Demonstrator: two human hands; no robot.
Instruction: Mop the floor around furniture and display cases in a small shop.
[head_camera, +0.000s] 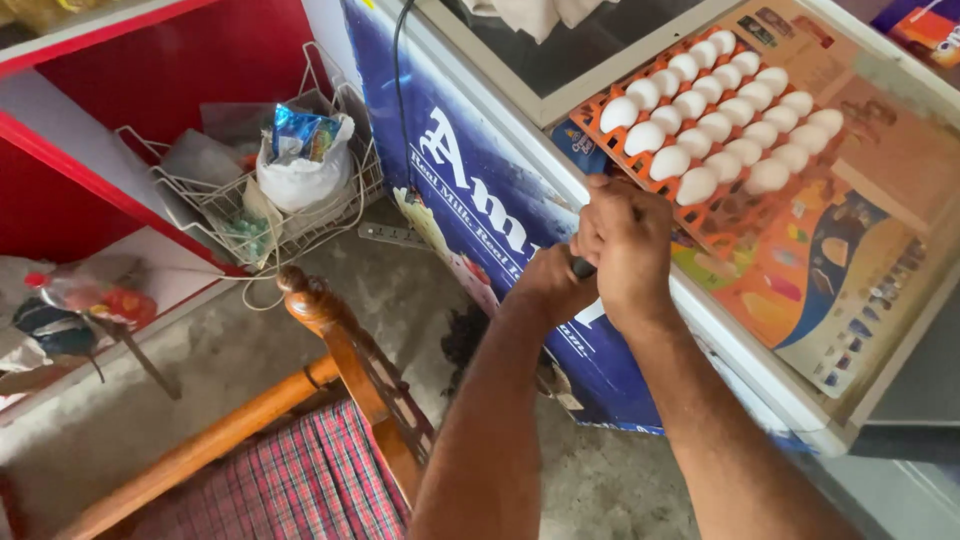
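Head view, right hand (630, 245) fisted over small dark object (582, 267), left hand (548, 285) clasped beneath at seven o'clock, orange plastic egg tray (655, 185) at one o'clock

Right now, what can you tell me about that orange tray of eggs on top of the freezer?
The orange moulded egg tray lies flat on the sliding glass lid of the blue chest freezer, set at a slant to the lid's edge. It looks like plastic, with rows of cup-shaped pockets. White eggs fill most of it; the pockets at its near end are bare. The person's clasped hands are close to its near corner, and I cannot tell whether they touch it.
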